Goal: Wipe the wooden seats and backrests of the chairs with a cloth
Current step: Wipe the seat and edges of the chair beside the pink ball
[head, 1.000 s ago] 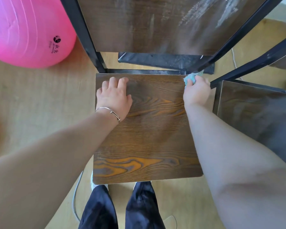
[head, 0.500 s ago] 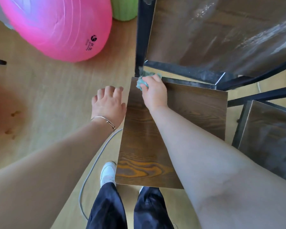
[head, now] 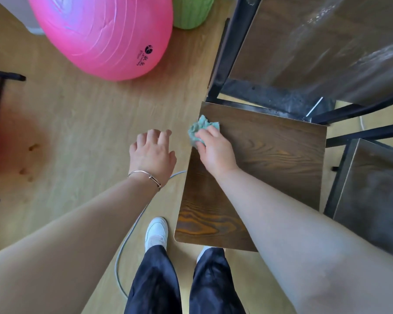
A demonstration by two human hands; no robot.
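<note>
A dark wooden chair seat (head: 270, 168) on a black metal frame lies below me, right of centre. My right hand (head: 216, 150) grips a crumpled teal cloth (head: 199, 130) and presses it on the seat's far left corner. My left hand (head: 153, 152) hovers over the floor just left of the seat, fingers spread and holding nothing; a thin bangle circles its wrist. A second chair's dark seat (head: 372, 191) shows at the right edge.
A dark wooden tabletop (head: 327, 41) on black legs rises beyond the seat. A big pink exercise ball (head: 104, 35) and a green bin (head: 191, 10) stand at the top left. A grey cable (head: 125, 245) runs across the floor by my white shoes.
My right hand swept the cloth from the seat's far right corner to its far left corner. My left hand came off the seat and now hangs over the floor.
</note>
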